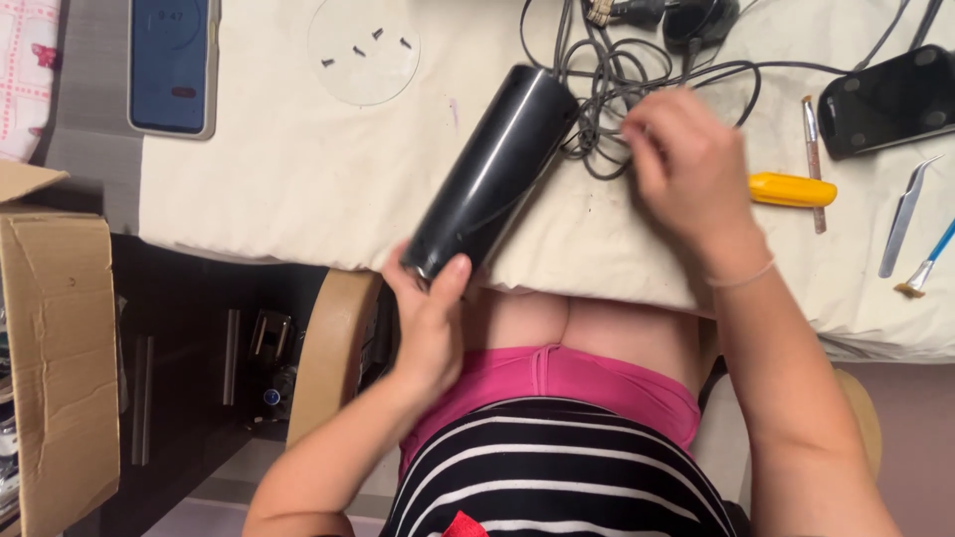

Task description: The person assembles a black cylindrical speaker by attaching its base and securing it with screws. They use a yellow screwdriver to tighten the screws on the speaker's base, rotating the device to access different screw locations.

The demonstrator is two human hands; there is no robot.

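Two hands at work on one long black cylinder (492,169), glossy, lying slantwise on a cream cloth-covered table (298,179). Rigid and smooth by the look of it, probably slippery and fairly heavy; best gripped around the near end, or cradled under the middle. Left hand (430,323) at that near end, hanging over the table edge, thumb pressed on the rim, fingers curled beneath. Right hand (686,164) just right of the cylinder's far end, fingers bunched over a tangle of black cable (607,80), apparently pinching a strand, though motion blur hides the fingertips. Further right of the cylinder, a yellow-handled tool (793,190), tweezers (903,214), a small brush (927,264). Left of it, a phone (171,65). Up-left of it, a clear disc (363,50) bearing small screws (360,48).
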